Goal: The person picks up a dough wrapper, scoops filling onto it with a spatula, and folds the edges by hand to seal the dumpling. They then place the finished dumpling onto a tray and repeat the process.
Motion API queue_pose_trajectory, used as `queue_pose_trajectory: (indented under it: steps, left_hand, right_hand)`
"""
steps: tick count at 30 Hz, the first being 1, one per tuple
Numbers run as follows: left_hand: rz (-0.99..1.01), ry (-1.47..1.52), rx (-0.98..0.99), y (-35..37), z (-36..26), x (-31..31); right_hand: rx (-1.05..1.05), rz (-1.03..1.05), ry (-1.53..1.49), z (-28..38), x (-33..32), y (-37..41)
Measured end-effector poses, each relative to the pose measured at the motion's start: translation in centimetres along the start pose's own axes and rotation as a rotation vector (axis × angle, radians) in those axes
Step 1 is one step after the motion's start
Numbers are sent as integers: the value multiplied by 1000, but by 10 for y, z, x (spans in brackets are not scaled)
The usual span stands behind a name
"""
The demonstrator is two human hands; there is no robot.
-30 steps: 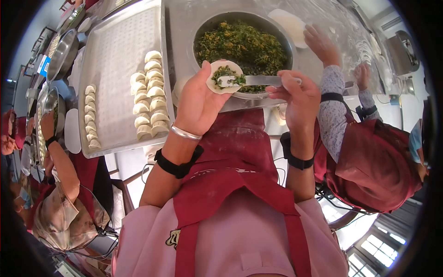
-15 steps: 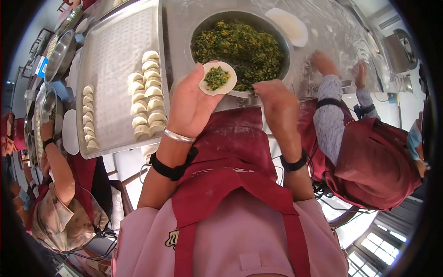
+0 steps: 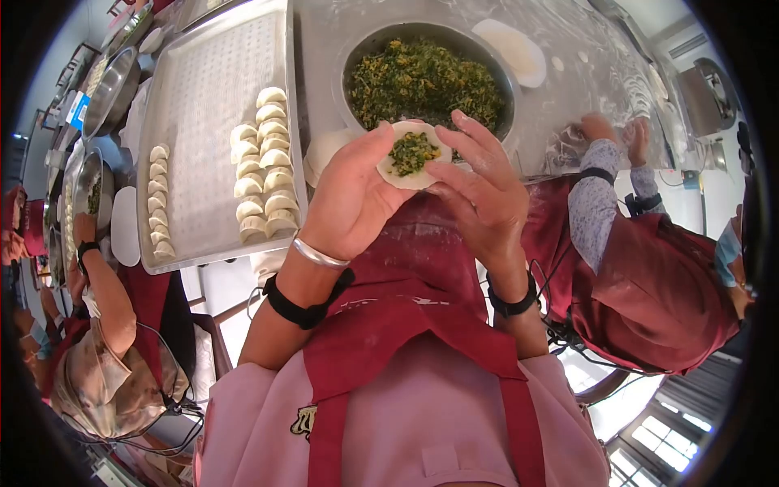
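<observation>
A round dumpling wrapper [image 3: 412, 181] lies across the fingers of my left hand [image 3: 353, 199], its left edge against my thumb. A small heap of chopped green and yellow filling [image 3: 414, 152] sits at its centre. My right hand [image 3: 484, 183] has its thumb and fingers at the wrapper's right edge, so both hands hold it. The wrapper is nearly flat and unfolded. Just beyond my hands stands a metal bowl [image 3: 513, 114] with a mass of the same green and yellow filling [image 3: 426, 81].
Left of the bowl is a metal tray [image 3: 195, 105] with rows of folded dumplings [image 3: 272, 162]. A white plate [image 3: 519, 53] lies behind the bowl. At right, a co-worker's hands [image 3: 599, 127] are over the floury table [image 3: 560, 97]; another person's arm [image 3: 105, 284] is at left.
My right hand has come from the bowl's near edge to the wrapper and now touches its right side. My left hand has shifted slightly right with the filled wrapper.
</observation>
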State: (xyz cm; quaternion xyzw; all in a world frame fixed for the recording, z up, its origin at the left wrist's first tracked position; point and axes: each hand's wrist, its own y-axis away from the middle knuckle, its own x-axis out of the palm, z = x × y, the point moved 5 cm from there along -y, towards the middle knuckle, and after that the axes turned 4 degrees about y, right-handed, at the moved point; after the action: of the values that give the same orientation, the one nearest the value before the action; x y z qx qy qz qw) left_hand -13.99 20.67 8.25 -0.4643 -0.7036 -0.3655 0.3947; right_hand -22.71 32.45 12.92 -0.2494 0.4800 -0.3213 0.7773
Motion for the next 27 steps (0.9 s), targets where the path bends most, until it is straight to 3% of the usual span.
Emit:
queue_pose_trajectory:
  steps: [5,8,14,20,27]
  left_hand:
    - [72,-145,63,11,1,18]
    - [81,-583,134,10,2,15]
    - [-18,-741,288,11,-2,19]
    - [20,-646,322,7,-5,24]
    - [-73,-479,517,7,-8,16]
  right_hand:
    - [43,-83,-8,-2,1,-5]
    - [56,-118,-29,-2,2,-8]
    - [84,-173,-67,-3,5,-15]
    - [240,-209,-208,-7,11,-19]
    - [650,-308,-602,-17,21,7]
